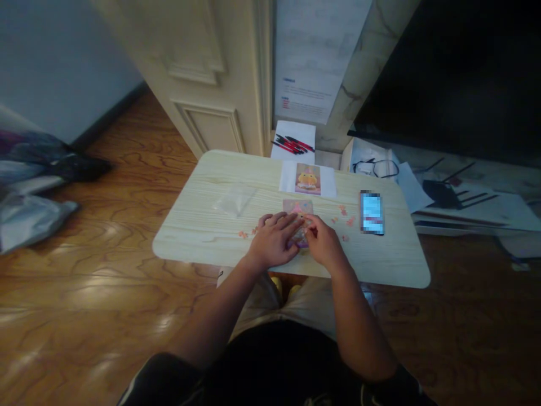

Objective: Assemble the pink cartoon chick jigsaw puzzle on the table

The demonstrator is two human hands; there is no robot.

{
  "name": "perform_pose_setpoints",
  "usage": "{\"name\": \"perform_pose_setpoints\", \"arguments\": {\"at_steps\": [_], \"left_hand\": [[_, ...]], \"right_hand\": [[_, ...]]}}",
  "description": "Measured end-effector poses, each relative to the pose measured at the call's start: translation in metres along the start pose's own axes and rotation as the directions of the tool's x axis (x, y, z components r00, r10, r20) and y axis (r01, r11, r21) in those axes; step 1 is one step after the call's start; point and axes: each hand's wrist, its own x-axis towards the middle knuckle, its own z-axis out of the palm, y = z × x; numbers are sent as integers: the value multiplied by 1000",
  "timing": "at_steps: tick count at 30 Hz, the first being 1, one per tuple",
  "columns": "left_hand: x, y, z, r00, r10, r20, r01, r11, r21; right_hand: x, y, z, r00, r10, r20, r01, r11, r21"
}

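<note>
A small pink puzzle board (297, 210) lies on the pale wooden table (203, 225), partly under my hands. My left hand (273, 241) rests flat on its lower left part, fingers stretched out. Beside it, my right hand (323, 243) has its fingers curled, pinching at the board's right edge; what it holds is too small to make out. Loose pink puzzle pieces (344, 217) lie scattered to the right, and a few more puzzle pieces (247, 232) to the left. A picture card (307, 179) showing a yellow duck lies further back.
A phone (372, 212) with a lit screen lies on the table's right side. A clear plastic bag (234, 200) lies to the left. Behind the table are red and black pens (293, 145) on paper, glasses (376, 167), papers and a dark screen. Bags (29, 186) lie on the wooden floor at left.
</note>
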Motion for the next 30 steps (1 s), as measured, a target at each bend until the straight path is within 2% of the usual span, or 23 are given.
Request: {"name": "perform_pose_setpoints", "arguments": {"at_steps": [4,7,10,14,22,30], "left_hand": [[-19,-3,-5,997,44,-67,-45,999,-23],[-35,-7,-7,992,121,-31,-122,991,-52],[-42,-8,-6,985,171,24,-169,983,-68],[-37,-8,-7,989,133,69,-128,989,-77],[-37,-9,-9,996,59,60,-54,994,-95],[-37,-9,-7,997,42,63,-37,995,-89]], "right_hand": [[9,1,-3,998,-9,67,6,999,47],[14,1,1,996,15,93,-19,999,36],[16,-1,7,996,-14,87,11,999,42],[16,-5,10,991,-67,112,67,998,1],[19,-13,6,992,22,124,4,979,-203],[15,-20,10,995,-3,97,41,916,-398]]}}
